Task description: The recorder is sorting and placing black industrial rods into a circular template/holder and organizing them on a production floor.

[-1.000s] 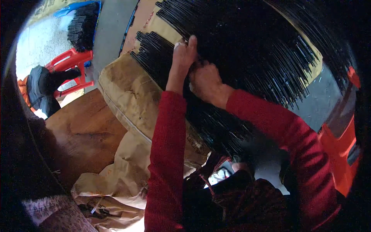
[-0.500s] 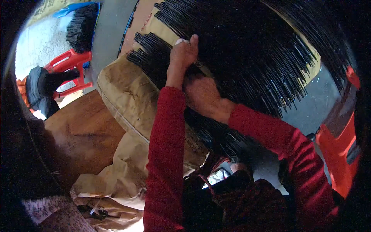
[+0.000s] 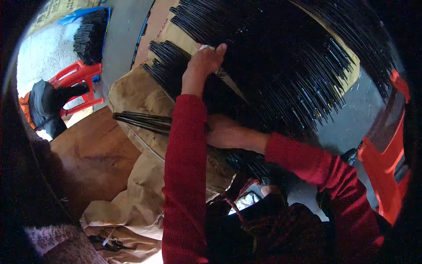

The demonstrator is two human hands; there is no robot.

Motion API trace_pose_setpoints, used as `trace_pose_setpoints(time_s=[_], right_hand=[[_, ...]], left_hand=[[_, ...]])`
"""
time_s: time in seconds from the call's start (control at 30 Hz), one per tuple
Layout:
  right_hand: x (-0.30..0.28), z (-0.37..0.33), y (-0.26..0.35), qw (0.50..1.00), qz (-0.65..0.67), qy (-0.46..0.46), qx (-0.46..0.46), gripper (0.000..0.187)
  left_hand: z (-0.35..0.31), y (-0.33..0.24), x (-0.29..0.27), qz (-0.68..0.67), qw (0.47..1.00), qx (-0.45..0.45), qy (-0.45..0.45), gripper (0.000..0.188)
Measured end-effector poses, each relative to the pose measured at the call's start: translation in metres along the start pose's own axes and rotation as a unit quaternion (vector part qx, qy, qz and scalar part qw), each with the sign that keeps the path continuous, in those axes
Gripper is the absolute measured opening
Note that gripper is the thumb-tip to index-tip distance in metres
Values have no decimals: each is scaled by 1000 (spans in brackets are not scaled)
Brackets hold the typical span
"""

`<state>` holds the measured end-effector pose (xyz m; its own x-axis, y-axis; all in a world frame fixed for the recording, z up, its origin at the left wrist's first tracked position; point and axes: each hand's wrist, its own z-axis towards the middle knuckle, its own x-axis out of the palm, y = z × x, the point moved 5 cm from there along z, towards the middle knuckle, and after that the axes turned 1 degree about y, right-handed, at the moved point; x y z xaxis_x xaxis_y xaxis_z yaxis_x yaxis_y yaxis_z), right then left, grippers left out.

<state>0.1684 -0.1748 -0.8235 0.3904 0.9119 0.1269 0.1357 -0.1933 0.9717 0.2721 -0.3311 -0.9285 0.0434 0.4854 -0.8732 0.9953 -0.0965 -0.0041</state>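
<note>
A big heap of thin black sticks (image 3: 281, 57) lies spread on tan sacking (image 3: 140, 97) ahead of me. My left hand (image 3: 203, 66) reaches up onto the heap's near edge, fingers curled, with a small white scrap (image 3: 205, 46) at its fingertips. My right hand (image 3: 223, 132) is lower, just behind my left forearm, closed around a slim bundle of black sticks (image 3: 140, 121). The bundle pokes out leftward over the sacking. Both sleeves are red.
A red plastic stool (image 3: 77, 75) with dark cloth (image 3: 44, 108) draped by it stands at the left. A second pile of black sticks (image 3: 90, 37) lies on a blue sheet beyond. Crumpled brown paper sacks (image 3: 127, 220) lie near me, and an orange object (image 3: 387, 167) is at the right.
My right hand has dropped from beside the left hand toward me, and a bundle of sticks now shows in it, sticking out to the left. The left hand stayed on the heap.
</note>
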Motion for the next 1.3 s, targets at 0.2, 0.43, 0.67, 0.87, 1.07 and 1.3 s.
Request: trace_pose_setpoints(time_s=[0.2, 0.43, 0.67, 0.87, 1.07, 1.3], right_hand=[[32, -1, -18, 928, 331, 30, 165, 37], [43, -43, -55, 901, 374, 94, 200, 41], [-8, -125, -20, 848, 453, 38, 272, 43], [-58, -159, -2, 813, 502, -11, 294, 33], [-109, -193, -26, 849, 413, -78, 321, 30], [-169, -177, -14, 910, 283, -205, 223, 36]], left_hand=[[-11, -13, -20, 33, 999, 9, 40, 50], [-33, -43, -45, 249, 948, 169, 103, 59], [-34, -31, -66, -63, 994, -9, 84, 85], [-26, 16, -53, -198, 960, -54, 190, 82], [-25, 33, -83, -101, 970, 188, 120, 59], [-49, 85, -58, -662, 735, -109, 96, 67]])
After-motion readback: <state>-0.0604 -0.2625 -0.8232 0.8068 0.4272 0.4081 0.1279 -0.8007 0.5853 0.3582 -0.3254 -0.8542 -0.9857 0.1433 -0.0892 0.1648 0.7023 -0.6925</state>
